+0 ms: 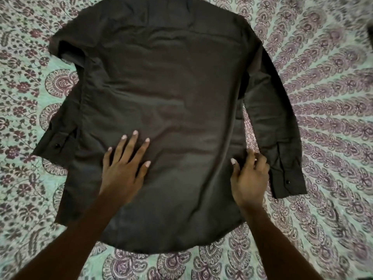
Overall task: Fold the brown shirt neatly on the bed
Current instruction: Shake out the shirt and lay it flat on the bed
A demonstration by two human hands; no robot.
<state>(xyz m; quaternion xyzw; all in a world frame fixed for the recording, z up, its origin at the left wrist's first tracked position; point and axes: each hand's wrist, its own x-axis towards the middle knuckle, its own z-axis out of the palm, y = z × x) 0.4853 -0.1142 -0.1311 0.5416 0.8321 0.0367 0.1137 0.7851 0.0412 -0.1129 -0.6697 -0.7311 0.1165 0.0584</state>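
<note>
Brown shirt point(161, 118) lies back-up on the bed point(333, 87); left hand point(123, 168) flat, anchoring (keep it so) while the right hand point(250, 178) pinches the side edge to fold inward.

Bedspread point(323, 81) filling the whole view, pale mint green, printed in maroon and grey. On the right, rows of paisley shapes fanning outward like rays. On the left, flowers, leaves and scalloped half-circles. Soft, even light, no hard shadows. Something dark at the far right edge point(371, 35), another dark scrap at the near right corner point(366, 278), both too cropped to identify.
</note>
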